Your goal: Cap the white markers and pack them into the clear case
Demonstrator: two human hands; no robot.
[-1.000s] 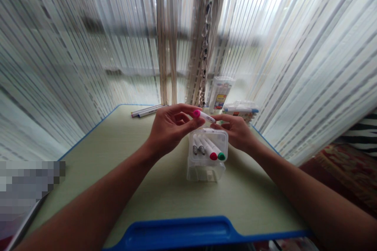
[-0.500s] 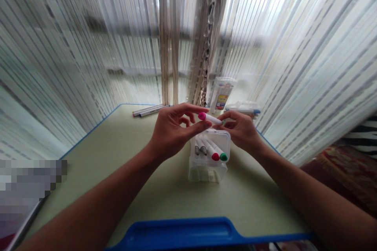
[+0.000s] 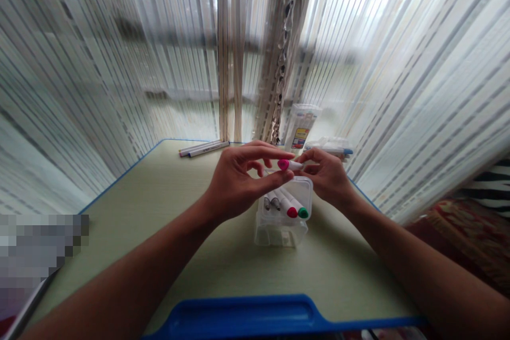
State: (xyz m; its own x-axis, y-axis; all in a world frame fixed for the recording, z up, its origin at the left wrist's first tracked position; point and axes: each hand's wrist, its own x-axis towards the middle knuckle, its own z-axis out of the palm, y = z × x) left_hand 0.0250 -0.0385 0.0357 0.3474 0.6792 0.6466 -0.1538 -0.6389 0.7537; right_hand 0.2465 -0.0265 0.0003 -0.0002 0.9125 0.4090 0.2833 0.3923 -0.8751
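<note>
A white marker with a pink end [image 3: 284,164] is held level above a clear plastic box [image 3: 281,232]. My right hand [image 3: 327,176] pinches its far end between thumb and fingertips. My left hand [image 3: 239,180] has its thumb and index finger closed about the pink end, the other fingers curled behind. Inside the box's tilted upper part lie several white markers, including one with a red end [image 3: 292,212], one with a green end [image 3: 303,213] and two with grey tips [image 3: 275,203]. My fingers hide part of the held marker.
White pens [image 3: 209,149] lie at the table's back left. A clear labelled case [image 3: 302,126] stands upright at the back, beside a clear package [image 3: 330,146]. The table [image 3: 159,212] has a blue edge and a blue front tray [image 3: 247,314]. Striped curtains hang behind.
My left hand has shifted slightly right, and its fingertips are now further along over the pink end. The marker's pink end has moved right and a little down. The box stays put.
</note>
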